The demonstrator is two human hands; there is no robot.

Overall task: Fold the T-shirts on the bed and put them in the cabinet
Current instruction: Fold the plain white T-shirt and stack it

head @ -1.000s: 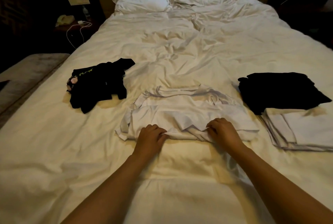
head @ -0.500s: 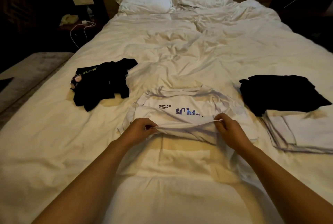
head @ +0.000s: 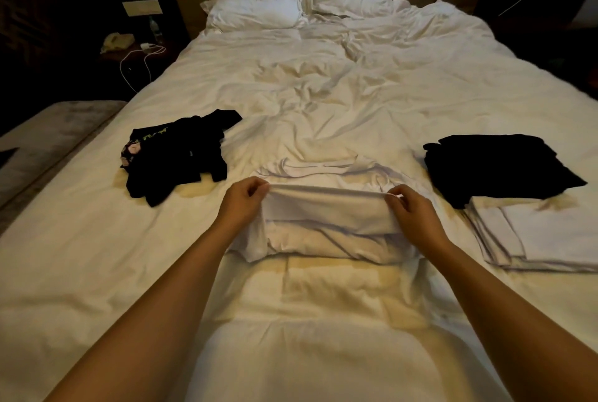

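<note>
Head view: white T-shirt [head: 326, 223] lies mid-bed, partly folded. Left hand [head: 244, 199] and right hand [head: 411, 210] each pinch an end of its lifted fold, fingers curled tight on the cloth; fingertips partly hidden by fabric. Any print on the shirt is covered by the fold. Bed [head: 323, 94] has a rumpled white cover. Crumpled black clothes [head: 176, 155] lie to the left, w/ a small pink bit too dim to identify. To the right, a folded black shirt [head: 495, 165] sits on a stack of white folded shirts [head: 550, 240], cut off at frame edge. Two pillows [head: 259, 10] at the head. Nightstand [head: 129, 45] items too dark to make out.
</note>
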